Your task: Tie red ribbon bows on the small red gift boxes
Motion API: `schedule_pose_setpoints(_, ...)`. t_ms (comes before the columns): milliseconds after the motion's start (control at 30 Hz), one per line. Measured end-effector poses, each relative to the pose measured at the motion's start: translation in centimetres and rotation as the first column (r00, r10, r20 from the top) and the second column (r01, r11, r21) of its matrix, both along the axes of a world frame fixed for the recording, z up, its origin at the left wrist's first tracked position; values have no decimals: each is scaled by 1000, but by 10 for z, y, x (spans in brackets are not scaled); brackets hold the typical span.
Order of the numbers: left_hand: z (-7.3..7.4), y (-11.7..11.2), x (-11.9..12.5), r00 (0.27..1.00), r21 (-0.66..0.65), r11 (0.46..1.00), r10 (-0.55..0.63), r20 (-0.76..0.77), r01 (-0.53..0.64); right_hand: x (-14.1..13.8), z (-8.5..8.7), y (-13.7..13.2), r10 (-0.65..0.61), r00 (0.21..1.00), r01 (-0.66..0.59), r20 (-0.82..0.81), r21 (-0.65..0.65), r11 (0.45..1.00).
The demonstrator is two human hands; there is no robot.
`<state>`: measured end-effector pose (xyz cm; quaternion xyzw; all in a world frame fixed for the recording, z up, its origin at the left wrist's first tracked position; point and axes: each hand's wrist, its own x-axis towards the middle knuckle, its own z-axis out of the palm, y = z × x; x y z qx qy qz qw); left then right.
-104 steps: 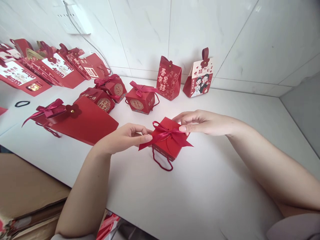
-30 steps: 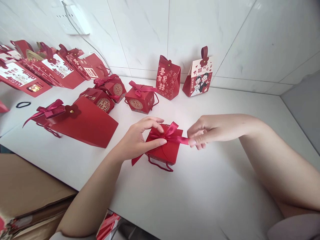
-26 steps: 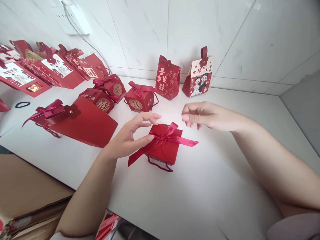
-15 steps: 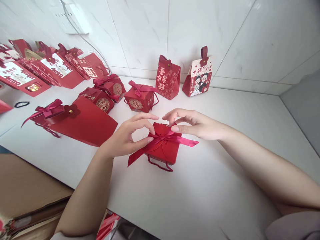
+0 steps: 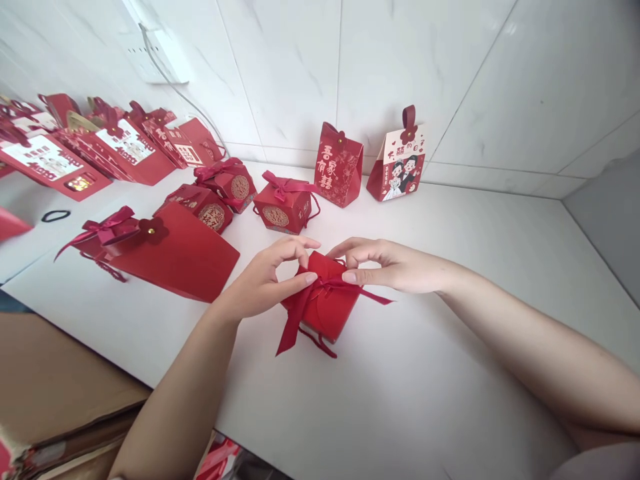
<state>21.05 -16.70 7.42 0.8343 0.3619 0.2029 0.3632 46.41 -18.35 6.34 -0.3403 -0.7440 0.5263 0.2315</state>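
Note:
A small red gift box point(image 5: 336, 312) stands on the white table with a dark pink ribbon point(image 5: 293, 320) tied over its lid. One ribbon tail hangs down the front left, the other reaches out to the right. My left hand point(image 5: 267, 277) pinches the left part of the bow between thumb and finger. At the right side of the bow, my right hand point(image 5: 393, 267) grips the ribbon with thumb and bent fingers. The fingertips hide part of the loops. A red cord handle point(image 5: 320, 343) droops from the near side of the box.
Several bow-tied red boxes point(image 5: 285, 208) stand behind my hands. A large red box point(image 5: 193, 250) lies to the left. Two upright boxes point(image 5: 340, 167) lean near the tiled wall. Red bags point(image 5: 135, 157) crowd the back left; cardboard point(image 5: 60, 373) sits below the table edge.
The box has turned slightly, and its left ribbon tail now hangs more steeply. Both hands have come down closer on the bow. The whole view has shifted a little.

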Motion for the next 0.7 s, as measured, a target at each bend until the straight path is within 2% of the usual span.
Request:
schedule_pose_setpoints(67,4,-2,-4,993,134,984,120,-18,-116,-1,1,-2,-46,999,46,14,-11,999)
schedule_pose_setpoints(133,14,-10,-11,964,363,916,230,-132,-169,-1,2,-3,-86,996,86,18,-16,996)
schedule_pose_setpoints(200,24,-24,-16,917,515,853,272,-293,-88,0,2,-3,-85,996,86,17,-24,996)
schedule_pose_setpoints(267,32,-38,-18,886,511,859,241,-397,-4,1,2,-2,-59,998,59,14,-35,998)
schedule_pose_setpoints(400,34,-45,-15,881,362,932,156,-447,19,3,1,0,-28,1000,28,-14,-34,999)
schedule_pose_setpoints(533,33,-31,-19,918,46,999,20,-397,-2,3,0,1,-28,999,28,-15,-12,1000)
schedule_pose_setpoints(633,35,-25,-26,916,-189,980,-15,-401,-67,3,0,1,-22,1000,22,-9,16,1000)
schedule_pose_setpoints(700,36,-24,-28,918,-277,954,-8,-397,-112,2,0,0,-19,1000,19,-19,24,1000)
